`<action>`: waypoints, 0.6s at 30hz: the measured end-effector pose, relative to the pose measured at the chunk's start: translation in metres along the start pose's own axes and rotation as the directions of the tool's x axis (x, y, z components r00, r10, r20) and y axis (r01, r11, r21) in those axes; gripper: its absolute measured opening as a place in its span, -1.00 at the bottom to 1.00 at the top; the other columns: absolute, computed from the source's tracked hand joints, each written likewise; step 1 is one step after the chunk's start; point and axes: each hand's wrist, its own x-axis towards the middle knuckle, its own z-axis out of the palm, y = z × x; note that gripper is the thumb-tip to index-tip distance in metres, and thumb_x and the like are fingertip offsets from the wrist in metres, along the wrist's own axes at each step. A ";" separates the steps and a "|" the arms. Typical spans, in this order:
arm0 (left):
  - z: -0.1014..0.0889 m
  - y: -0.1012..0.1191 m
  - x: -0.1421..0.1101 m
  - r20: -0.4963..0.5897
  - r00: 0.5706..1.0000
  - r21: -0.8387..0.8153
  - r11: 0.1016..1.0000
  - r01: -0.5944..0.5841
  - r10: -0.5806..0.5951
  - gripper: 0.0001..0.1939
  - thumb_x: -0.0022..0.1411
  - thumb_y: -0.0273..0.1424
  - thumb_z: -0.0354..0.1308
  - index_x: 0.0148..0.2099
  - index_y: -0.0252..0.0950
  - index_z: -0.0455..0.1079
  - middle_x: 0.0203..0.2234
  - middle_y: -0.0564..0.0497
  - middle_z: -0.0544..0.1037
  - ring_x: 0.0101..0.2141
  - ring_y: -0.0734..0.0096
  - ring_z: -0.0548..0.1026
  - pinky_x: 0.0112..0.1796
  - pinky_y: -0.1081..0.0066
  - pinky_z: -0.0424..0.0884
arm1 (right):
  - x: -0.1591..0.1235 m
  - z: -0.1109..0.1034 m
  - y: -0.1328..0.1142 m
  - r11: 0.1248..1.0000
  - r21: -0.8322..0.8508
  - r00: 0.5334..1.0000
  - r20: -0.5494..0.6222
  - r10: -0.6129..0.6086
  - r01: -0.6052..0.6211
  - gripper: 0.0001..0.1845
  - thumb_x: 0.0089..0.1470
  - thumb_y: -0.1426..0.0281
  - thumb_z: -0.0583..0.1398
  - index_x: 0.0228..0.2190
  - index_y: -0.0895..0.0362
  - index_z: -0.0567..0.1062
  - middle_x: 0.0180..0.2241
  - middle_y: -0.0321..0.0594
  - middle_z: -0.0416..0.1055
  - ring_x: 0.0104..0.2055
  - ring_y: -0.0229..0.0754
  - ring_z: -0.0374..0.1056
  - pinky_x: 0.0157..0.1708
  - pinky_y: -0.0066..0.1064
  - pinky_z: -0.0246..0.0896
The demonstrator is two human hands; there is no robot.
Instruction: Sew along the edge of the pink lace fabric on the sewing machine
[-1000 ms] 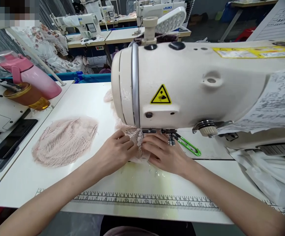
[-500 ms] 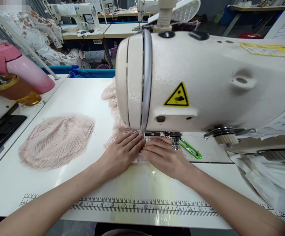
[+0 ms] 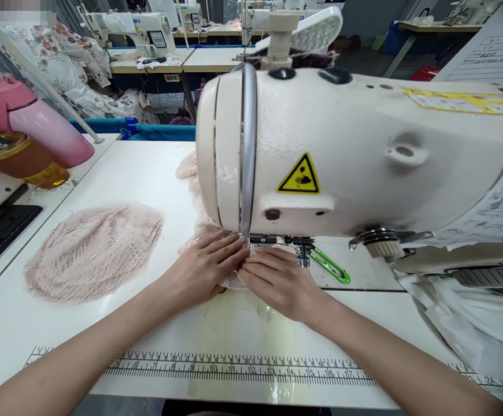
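Observation:
Under the sewing machine head (image 3: 229,156), a piece of pale pink lace fabric (image 3: 197,234) lies bunched near the needle area. My left hand (image 3: 202,266) rests on this lace with its fingers stretched out flat. Close beside it, my right hand (image 3: 280,283) has bent fingers pressed together at the lace's near edge; the fingertips are partly hidden. The needle and presser foot are mostly covered by the machine head and my fingers. Green-handled thread snips (image 3: 329,266) lie just right of my right hand. Another pink lace piece (image 3: 97,254) lies flat at the left.
A printed ruler strip (image 3: 234,367) runs along the table's front edge. At left stand a pink bottle (image 3: 47,127), an amber cup (image 3: 26,159) and a black phone-like slab (image 3: 0,240). White cloth (image 3: 459,323) lies at right. Other sewing machines (image 3: 134,34) stand behind.
The view has shifted slightly, so the machine appears lower and further left. Both hands stay at the lace by the needle area, with little visible movement over the table.

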 end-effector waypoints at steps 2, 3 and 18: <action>-0.001 -0.003 -0.001 0.020 1.000 -0.025 1.000 -0.002 0.002 -0.45 0.16 -0.56 -0.02 0.23 -0.43 0.26 0.13 -0.18 0.42 0.18 0.12 0.35 0.19 0.08 0.28 | 0.001 0.000 -0.001 1.000 -0.001 1.000 0.015 -0.006 0.006 -0.76 0.16 0.61 0.11 -0.33 0.12 0.54 -0.39 -0.34 0.55 -0.22 -0.31 0.40 -0.10 -0.39 0.35; -0.002 -0.004 -0.001 0.028 1.000 -0.039 0.999 -0.001 0.003 -0.44 0.15 -0.55 0.00 0.22 -0.43 0.26 0.14 -0.19 0.42 0.18 0.11 0.34 0.19 0.07 0.27 | 0.001 0.001 -0.001 1.000 -0.002 1.000 0.018 -0.012 0.012 -0.76 0.16 0.61 0.11 -0.33 0.11 0.54 -0.39 -0.32 0.54 -0.22 -0.30 0.40 -0.12 -0.40 0.36; -0.002 -0.004 0.002 0.020 0.999 -0.013 0.999 0.047 -0.047 -0.48 0.16 -0.52 0.01 0.19 -0.42 0.30 0.11 -0.17 0.45 0.15 0.13 0.38 0.15 0.10 0.32 | 0.001 0.003 0.002 1.000 0.005 1.000 0.009 -0.007 0.007 -0.79 0.14 0.62 0.13 -0.33 0.14 0.54 -0.35 -0.28 0.55 -0.17 -0.26 0.40 -0.11 -0.40 0.31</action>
